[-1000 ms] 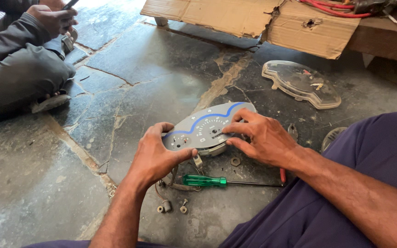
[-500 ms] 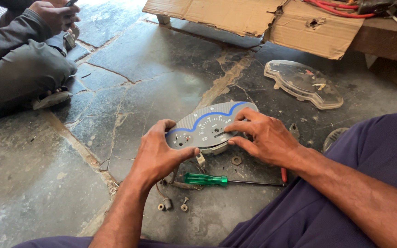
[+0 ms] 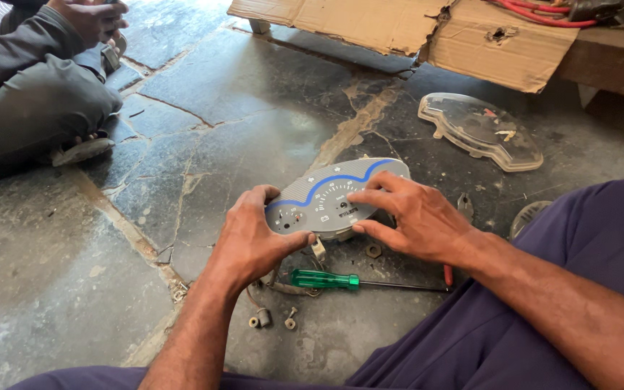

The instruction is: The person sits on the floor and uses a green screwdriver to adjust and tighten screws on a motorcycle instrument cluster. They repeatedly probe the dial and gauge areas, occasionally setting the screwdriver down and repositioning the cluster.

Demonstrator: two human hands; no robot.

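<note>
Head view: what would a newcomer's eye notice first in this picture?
Both hands grip a grey gauge panel with a blue curved stripe at the centre: the left hand on its left end, the right hand over its right side. A green-handled screwdriver lies on the stone floor just below, and a clear cover lies further right.

instrument cluster (image 3: 326,202) | grey dial face, blue curved stripe, small gauges | face up, slightly tilted | held just above stone floor
</note>
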